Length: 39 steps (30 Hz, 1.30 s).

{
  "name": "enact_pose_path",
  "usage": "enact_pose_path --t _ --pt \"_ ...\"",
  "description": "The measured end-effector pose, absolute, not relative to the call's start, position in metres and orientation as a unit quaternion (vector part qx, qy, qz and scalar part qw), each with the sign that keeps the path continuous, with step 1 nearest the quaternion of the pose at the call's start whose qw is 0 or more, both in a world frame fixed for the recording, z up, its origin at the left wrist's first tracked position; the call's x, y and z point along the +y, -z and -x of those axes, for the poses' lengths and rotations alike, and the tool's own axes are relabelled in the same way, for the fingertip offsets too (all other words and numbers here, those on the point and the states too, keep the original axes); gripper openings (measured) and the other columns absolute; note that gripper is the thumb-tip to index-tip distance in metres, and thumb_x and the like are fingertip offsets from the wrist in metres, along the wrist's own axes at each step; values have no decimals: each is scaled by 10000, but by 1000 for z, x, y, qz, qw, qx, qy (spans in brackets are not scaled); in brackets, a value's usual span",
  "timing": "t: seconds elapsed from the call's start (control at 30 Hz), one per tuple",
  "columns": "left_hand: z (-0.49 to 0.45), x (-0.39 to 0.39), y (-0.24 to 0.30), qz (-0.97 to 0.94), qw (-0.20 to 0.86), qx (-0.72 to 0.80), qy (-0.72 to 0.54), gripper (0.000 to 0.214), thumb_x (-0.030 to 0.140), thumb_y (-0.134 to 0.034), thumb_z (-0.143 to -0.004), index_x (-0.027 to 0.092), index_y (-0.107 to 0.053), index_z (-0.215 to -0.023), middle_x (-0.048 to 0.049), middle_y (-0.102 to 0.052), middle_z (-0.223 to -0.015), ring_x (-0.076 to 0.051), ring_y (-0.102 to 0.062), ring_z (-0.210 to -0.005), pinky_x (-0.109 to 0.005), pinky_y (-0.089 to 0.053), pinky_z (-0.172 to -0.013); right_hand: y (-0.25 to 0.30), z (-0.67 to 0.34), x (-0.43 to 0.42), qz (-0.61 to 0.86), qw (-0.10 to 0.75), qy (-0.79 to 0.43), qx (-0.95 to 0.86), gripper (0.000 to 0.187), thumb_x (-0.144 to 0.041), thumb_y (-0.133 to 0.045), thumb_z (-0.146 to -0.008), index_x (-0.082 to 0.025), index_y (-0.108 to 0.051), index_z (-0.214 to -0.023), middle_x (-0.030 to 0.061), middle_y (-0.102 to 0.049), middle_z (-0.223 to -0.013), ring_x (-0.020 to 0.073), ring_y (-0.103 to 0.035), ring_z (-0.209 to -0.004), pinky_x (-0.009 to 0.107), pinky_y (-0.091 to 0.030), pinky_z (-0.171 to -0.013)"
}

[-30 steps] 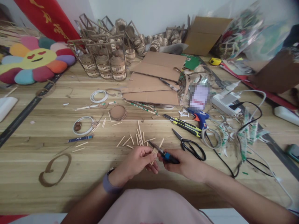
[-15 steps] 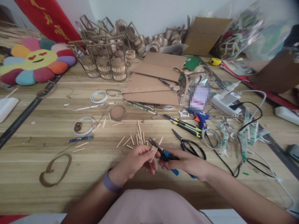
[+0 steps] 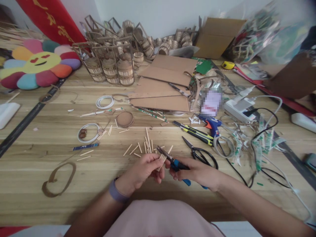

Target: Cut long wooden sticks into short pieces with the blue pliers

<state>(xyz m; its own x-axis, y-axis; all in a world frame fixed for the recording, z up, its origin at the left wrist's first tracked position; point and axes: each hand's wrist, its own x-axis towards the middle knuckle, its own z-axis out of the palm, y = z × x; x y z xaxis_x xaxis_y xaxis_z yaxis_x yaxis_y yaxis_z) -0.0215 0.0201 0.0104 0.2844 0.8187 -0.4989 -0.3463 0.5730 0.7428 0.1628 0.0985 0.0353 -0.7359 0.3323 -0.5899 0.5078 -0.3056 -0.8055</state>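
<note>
Several short wooden sticks [image 3: 162, 159] are pinched between the thumb and fingers of my left hand [image 3: 145, 168]. My right hand [image 3: 195, 171] is closed around the blue and black handles of a pair of pliers-like cutters [image 3: 179, 166]. The metal jaws of the cutters lie right at the upper ends of the held sticks; whether they touch cannot be made out. Just beyond my left hand, loose wooden sticks [image 3: 147, 141] lie scattered on the wooden table [image 3: 98, 177]. A small round brown tray [image 3: 124, 119] with a ribbed edge sits farther back.
Black scissors [image 3: 201, 156], a yellow-black utility knife [image 3: 194, 132] and a blue glue gun [image 3: 211, 123] lie to the right, near a power strip [image 3: 239, 110] and cables. Cardboard sheets [image 3: 160, 89] and small woven baskets [image 3: 108, 70] stand behind. A brown strip loop [image 3: 59, 181] lies left.
Almost nothing differs. The fingers of my left hand have shifted slightly around the sticks, and the cutters stay at the stick ends.
</note>
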Motion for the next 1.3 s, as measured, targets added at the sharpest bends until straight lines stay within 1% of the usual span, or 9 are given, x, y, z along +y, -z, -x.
enact_pose_path --t 0.17,0.3,0.5,0.63,0.77,0.87,1.0,1.13,1.3 --pt "21 19 -9 -267 755 452 -393 426 531 -651 -726 115 -632 -815 30 -547 -510 -63 -444 -405 -199 -311 -419 -35 -161 98 -360 61 652 664 171 -181 -530 -665 -177 -541 -836 -16 -498 -720 131 -443 -662 239 -363 -590" --pt "21 18 -9 -286 752 441 -399 420 534 -638 -747 119 -627 -810 24 -546 -517 -69 -445 -421 -200 -322 -429 -33 -161 98 -346 54 586 731 135 -222 -539 -735 -171 -572 -855 5 -539 -769 158 -480 -734 266 -397 -684" --pt "21 18 -6 -346 717 463 -388 450 573 -562 -796 126 -601 -837 27 -542 -542 -76 -460 -434 -207 -342 -455 -27 -166 99 -298 19 599 743 276 -395 -542 -847 -169 -598 -995 42 -625 -930 198 -545 -883 322 -437 -829" --pt "26 19 -9 -374 676 494 -399 431 569 -511 -826 142 -572 -834 34 -522 -553 -83 -453 -459 -205 -347 -461 -31 -174 104 -337 3 613 715 351 -429 -536 -851 -160 -598 -1068 73 -653 -1007 212 -584 -896 324 -465 -798" --pt "29 20 -14 -417 647 534 -351 401 538 -443 -865 153 -551 -830 40 -501 -551 -93 -455 -477 -205 -350 -476 -36 -179 111 -457 -90 423 777 293 -399 -499 -862 -172 -571 -1033 107 -672 -987 254 -613 -881 386 -467 -803" --pt "26 19 -14 -476 617 557 -287 385 498 -376 -906 162 -550 -833 40 -503 -559 -101 -470 -496 -207 -350 -501 -37 -173 110 -398 -160 309 849 241 -309 -499 -868 -199 -530 -1080 127 -644 -1099 275 -593 -999 416 -448 -876" --pt "23 18 -13 -536 557 579 -259 317 401 -348 -932 184 -546 -812 39 -517 -561 -122 -500 -528 -219 -353 -548 -31 -159 104 -291 -127 244 916 173 -227 -506 -869 -201 -547 -1035 120 -656 -990 279 -594 -963 401 -463 -825" --pt "20 18 -12 -578 466 622 -247 267 330 -390 -920 205 -558 -753 3 -580 -596 -177 -565 -614 -248 -354 -611 -22 -152 99 -315 -84 161 931 80 -212 -491 -877 -178 -546 -924 102 -635 -825 264 -600 -792 354 -452 -693" --pt "13 15 -9 -593 373 676 -228 220 298 -425 -900 207 -587 -783 -76 -654 -733 -237 -606 -691 -285 -329 -623 -8 -145 90 -336 -100 117 929 66 -169 -489 -834 -174 -530 -886 102 -619 -806 263 -573 -781 338 -428 -676"
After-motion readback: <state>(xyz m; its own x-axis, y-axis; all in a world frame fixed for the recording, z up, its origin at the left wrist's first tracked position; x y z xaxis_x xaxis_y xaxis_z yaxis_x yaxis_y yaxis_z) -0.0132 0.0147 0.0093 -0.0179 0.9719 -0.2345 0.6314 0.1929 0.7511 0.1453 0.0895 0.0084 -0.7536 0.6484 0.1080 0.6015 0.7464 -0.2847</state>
